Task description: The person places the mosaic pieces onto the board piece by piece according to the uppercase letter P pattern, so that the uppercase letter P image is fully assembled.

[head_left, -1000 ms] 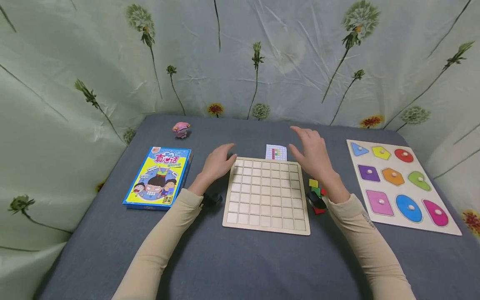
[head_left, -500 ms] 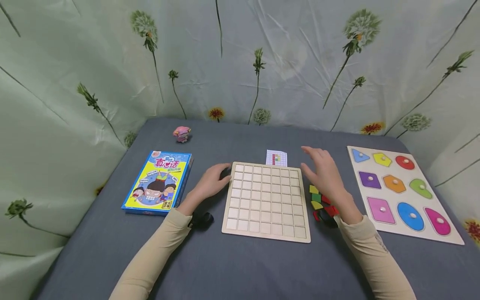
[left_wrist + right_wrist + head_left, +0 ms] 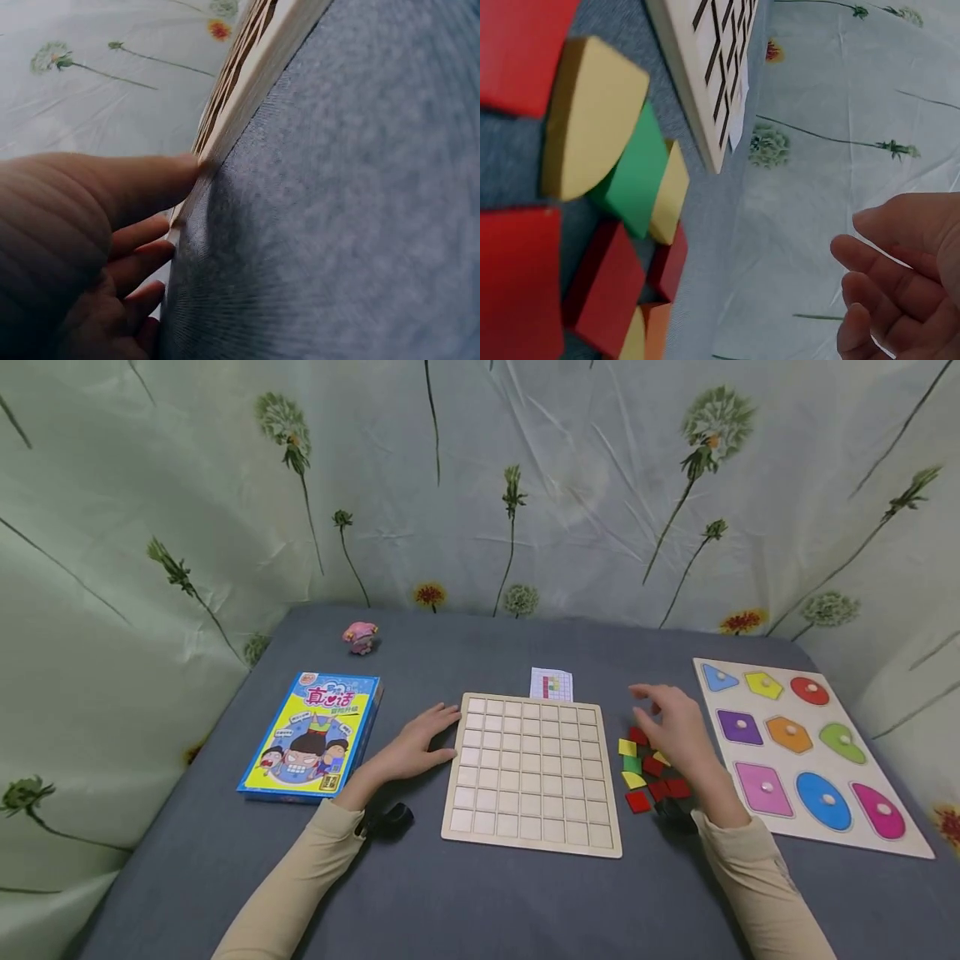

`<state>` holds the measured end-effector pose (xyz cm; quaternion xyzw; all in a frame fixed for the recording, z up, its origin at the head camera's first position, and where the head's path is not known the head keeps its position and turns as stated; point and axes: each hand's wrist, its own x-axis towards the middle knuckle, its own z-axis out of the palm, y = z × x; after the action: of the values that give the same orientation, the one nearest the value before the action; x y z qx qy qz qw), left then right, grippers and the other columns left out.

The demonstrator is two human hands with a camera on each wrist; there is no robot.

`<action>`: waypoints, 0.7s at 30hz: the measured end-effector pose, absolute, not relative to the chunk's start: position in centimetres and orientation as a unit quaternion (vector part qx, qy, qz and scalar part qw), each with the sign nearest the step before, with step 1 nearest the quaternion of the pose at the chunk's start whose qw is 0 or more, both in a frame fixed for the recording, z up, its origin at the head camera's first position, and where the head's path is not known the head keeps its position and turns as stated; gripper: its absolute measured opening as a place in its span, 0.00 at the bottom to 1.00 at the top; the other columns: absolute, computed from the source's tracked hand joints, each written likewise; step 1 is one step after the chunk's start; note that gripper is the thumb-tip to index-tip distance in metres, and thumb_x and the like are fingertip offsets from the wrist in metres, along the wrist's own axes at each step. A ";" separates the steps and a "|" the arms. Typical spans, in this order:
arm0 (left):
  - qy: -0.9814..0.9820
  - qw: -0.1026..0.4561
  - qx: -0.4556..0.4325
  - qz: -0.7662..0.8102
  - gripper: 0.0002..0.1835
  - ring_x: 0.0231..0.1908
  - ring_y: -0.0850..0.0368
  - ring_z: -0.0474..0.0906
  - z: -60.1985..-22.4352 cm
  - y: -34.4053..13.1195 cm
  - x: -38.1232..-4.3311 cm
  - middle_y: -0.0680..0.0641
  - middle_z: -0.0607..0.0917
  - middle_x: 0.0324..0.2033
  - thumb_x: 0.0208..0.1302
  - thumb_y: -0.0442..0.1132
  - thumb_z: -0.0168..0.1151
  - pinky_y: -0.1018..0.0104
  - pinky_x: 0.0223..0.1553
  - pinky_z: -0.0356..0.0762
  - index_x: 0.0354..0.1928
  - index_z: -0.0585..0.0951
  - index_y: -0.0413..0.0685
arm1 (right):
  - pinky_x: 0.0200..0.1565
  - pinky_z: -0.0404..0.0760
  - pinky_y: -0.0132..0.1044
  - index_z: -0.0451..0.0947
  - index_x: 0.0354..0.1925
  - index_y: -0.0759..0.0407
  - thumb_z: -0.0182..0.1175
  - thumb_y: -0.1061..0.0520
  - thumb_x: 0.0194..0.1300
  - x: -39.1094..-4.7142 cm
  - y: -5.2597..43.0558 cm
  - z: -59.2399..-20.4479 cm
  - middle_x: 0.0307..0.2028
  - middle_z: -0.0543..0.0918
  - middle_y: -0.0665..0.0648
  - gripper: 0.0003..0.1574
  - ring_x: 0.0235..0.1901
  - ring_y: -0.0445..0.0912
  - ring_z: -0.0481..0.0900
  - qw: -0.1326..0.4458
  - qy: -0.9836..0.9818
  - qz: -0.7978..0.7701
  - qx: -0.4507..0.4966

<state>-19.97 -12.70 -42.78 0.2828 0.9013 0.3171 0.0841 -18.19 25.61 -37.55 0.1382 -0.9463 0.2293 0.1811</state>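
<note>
A square wooden grid board (image 3: 531, 772) lies flat on the grey cloth, its cells bare. My left hand (image 3: 411, 747) rests at its left edge; in the left wrist view the thumb (image 3: 161, 182) and fingertips touch the rim. Above the small coloured blocks right of the board hovers my right hand (image 3: 677, 731), fingers loosely bent, holding nothing. Among those pieces are a green block (image 3: 632, 765), a rounded yellow block (image 3: 596, 120) and several red blocks (image 3: 637, 802). Part of the pile is hidden by the right hand. A small printed grid card (image 3: 551, 683) sits behind the board.
At left lies a blue and yellow game box (image 3: 311, 735), with a pink figurine (image 3: 361, 637) farther back. A white knob puzzle board (image 3: 806, 752) with coloured shapes lies at right. A flower-printed curtain (image 3: 465, 485) hangs behind the table.
Both hands have come down nearer the table. My left hand has reached the board's left edge, and the right has moved rightward over the blocks. More blocks show now.
</note>
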 end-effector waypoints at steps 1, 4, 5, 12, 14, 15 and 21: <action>0.900 0.086 0.285 0.317 0.34 0.72 0.38 0.47 -42.9 -12.7 -19.9 0.38 0.61 0.70 0.63 0.41 0.58 0.36 0.66 0.48 0.69 0.61 0.40 | 0.33 0.68 0.40 0.78 0.49 0.69 0.60 0.68 0.57 -18.1 25.8 -37.7 0.40 0.83 0.67 0.19 0.32 0.53 0.73 0.175 -0.948 0.229 0.137; 0.898 0.084 0.289 0.320 0.34 0.72 0.38 0.48 -42.9 -12.5 -19.7 0.38 0.62 0.69 0.62 0.42 0.60 0.36 0.66 0.48 0.68 0.62 0.39 | 0.34 0.70 0.40 0.77 0.50 0.68 0.60 0.67 0.57 -17.9 26.5 -37.8 0.42 0.83 0.67 0.19 0.33 0.53 0.73 0.142 -0.955 0.227 0.129; 0.899 0.083 0.288 0.320 0.35 0.72 0.38 0.48 -42.9 -12.5 -19.7 0.38 0.62 0.69 0.62 0.43 0.60 0.36 0.66 0.48 0.68 0.62 0.40 | 0.34 0.70 0.40 0.77 0.50 0.68 0.60 0.66 0.58 -17.9 26.7 -37.8 0.43 0.83 0.68 0.20 0.34 0.53 0.73 0.129 -0.958 0.225 0.125; 0.900 0.071 0.284 0.325 0.36 0.71 0.39 0.51 -43.0 -12.7 -19.6 0.38 0.65 0.68 0.58 0.45 0.64 0.36 0.65 0.50 0.67 0.65 0.41 | 0.32 0.69 0.35 0.76 0.52 0.69 0.59 0.64 0.58 -18.3 27.9 -38.0 0.40 0.81 0.67 0.21 0.30 0.49 0.70 0.037 -0.970 0.215 0.109; 0.900 0.066 0.283 0.326 0.36 0.71 0.39 0.51 -43.1 -12.7 -19.6 0.39 0.66 0.67 0.58 0.45 0.64 0.36 0.65 0.50 0.67 0.65 0.42 | 0.30 0.68 0.34 0.76 0.51 0.69 0.58 0.64 0.58 -18.5 28.2 -38.1 0.38 0.81 0.66 0.21 0.29 0.48 0.69 0.017 -0.971 0.212 0.106; 0.900 0.064 0.284 0.325 0.36 0.71 0.39 0.52 -43.1 -12.7 -19.6 0.39 0.66 0.67 0.58 0.45 0.65 0.36 0.65 0.50 0.67 0.66 0.42 | 0.30 0.67 0.34 0.76 0.51 0.69 0.58 0.64 0.58 -18.6 28.3 -38.2 0.38 0.81 0.66 0.21 0.29 0.47 0.69 0.007 -0.972 0.210 0.104; 0.899 0.063 0.283 0.329 0.37 0.71 0.40 0.52 -43.1 -12.9 -19.6 0.40 0.66 0.67 0.56 0.45 0.66 0.36 0.65 0.49 0.67 0.66 0.42 | 0.31 0.69 0.33 0.76 0.51 0.69 0.59 0.64 0.57 -18.9 28.6 -38.4 0.43 0.81 0.68 0.21 0.30 0.47 0.70 -0.035 -0.973 0.207 0.099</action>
<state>-19.59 -12.87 -43.10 0.2835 0.8986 0.3289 0.0632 -18.89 28.64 -38.40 0.0993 -0.9726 0.2075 -0.0345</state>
